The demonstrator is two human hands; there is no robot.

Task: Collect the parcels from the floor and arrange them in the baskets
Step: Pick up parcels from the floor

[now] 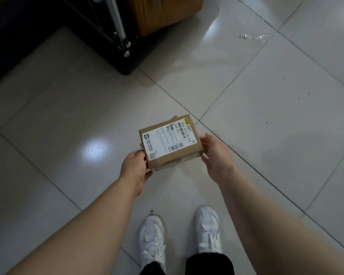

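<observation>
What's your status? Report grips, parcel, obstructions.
Left grip and right grip holding parcel at opposite ends. Label up. No basket in view; plastic scrap on floor ahead, away from parcel.

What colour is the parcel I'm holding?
Brown cardboard parcel with a white label, clearest in the head view.

**Parcel** (170,142): one small, flat, rectangular box of brown cardboard, with clear tape along its near side.
- Top face: mostly covered by a white shipping label (163,140) with barcodes, small print and the code C212.
- Pose: label up, roughly level, turned at a slant to the tile lines of the floor (68,116).
- Position: off the floor, held between the left hand (134,167) at its near-left corner and the right hand (216,155) at its right end.
- Note: a second brown edge shows just beneath at the far corner. Whether it is a separate piece is unclear.
</observation>
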